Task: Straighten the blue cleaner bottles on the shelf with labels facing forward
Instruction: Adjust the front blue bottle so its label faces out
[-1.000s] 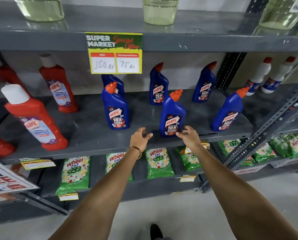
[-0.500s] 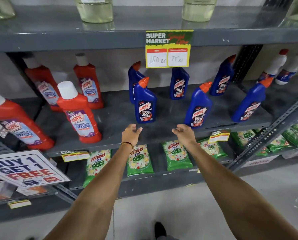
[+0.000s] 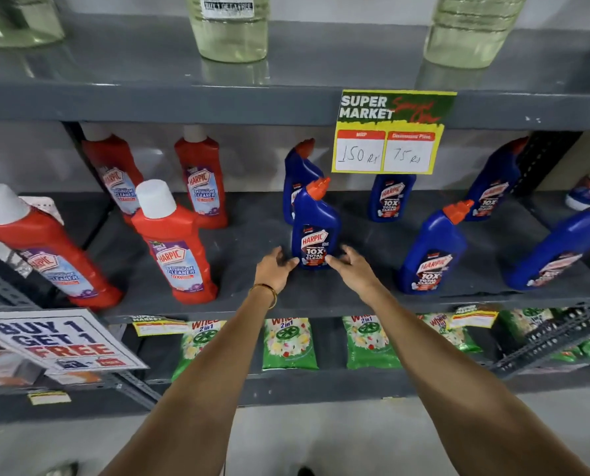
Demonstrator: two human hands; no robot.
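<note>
front-left blue bottle (image 3: 315, 231) upright on shelf (image 3: 252, 300), label forward, between both hands. left hand (image 3: 273, 269) and right hand (image 3: 350, 267) open, fingertips flanking its base, equally near.

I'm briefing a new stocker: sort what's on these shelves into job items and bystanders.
Job:
- front blue Harpic bottle between left hand and right hand
- other blue Harpic bottles

Bystanders:
- red Harpic bathroom cleaners
- Wheel packets
- price sign
- clear bottles
</note>
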